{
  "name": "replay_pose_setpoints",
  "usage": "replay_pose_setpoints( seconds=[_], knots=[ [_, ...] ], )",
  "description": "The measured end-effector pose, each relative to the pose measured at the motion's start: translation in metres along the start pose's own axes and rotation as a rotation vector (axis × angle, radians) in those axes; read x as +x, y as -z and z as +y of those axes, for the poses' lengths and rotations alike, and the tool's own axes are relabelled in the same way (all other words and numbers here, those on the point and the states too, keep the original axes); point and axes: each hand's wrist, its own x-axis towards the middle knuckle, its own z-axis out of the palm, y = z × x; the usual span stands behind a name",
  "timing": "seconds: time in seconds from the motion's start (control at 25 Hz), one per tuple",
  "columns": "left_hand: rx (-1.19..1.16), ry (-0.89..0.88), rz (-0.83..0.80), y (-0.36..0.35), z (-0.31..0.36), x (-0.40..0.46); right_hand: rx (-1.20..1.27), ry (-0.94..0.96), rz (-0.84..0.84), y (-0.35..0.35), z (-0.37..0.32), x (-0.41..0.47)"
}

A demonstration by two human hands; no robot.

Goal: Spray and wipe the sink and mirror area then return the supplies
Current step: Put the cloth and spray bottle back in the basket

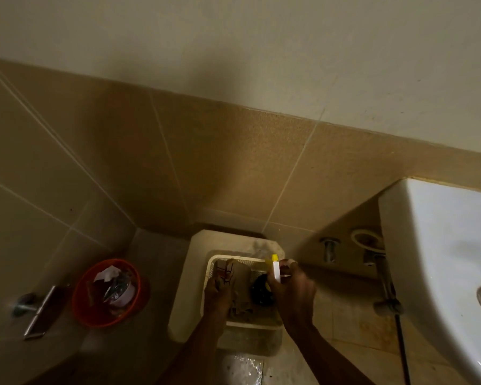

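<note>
Both hands reach down into a white basket (214, 263) that sits on a pale stool (189, 273) in the corner, left of the sink (439, 245). The right hand (292, 290) is clamped on a spray bottle (276, 269) with a yellow nozzle, held at the basket's right edge. The left hand (218, 290) is closed on a cloth (240, 284) lying inside the basket.

Whether the supplies are being taken out or put back cannot be told from this view. The basin looks clean and white, with no foam or streaks showing, which hints at either end of the job. The mirror is out of view, so its state is unknown.

A dark object (261, 291) lies in the basket between the hands, crowding the bottle's spot. An orange bin (106, 293) full of rubbish stands on the floor to the left, near a door handle (34, 309). Pipes (383, 273) under the sink hang close to the right arm, and the floor below looks wet.
</note>
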Motion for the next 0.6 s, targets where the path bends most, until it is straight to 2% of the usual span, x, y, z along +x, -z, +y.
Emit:
replay_pose_setpoints(
  seconds=[0.12, 0.2, 0.28, 0.4, 0.6],
  knots=[
    [0.081, 0.025, -0.036, 0.002, -0.001, 0.000, -0.006, -0.020, -0.007, -0.007, 0.001, -0.001],
    [0.139, 0.063, -0.078, 0.004, 0.004, -0.004, -0.114, -0.040, -0.023, -0.008, -0.002, -0.002],
    [0.298, 0.032, -0.039, 0.007, 0.017, -0.017, -0.201, -0.071, -0.036, -0.001, -0.010, -0.003],
    [0.614, -0.223, 0.089, 0.013, 0.044, -0.042, -0.258, -0.001, -0.055, 0.020, -0.035, -0.003],
    [1.034, -0.788, 0.297, 0.030, 0.144, -0.123, -0.230, 0.339, -0.032, 0.086, -0.129, 0.004]
  ],
)
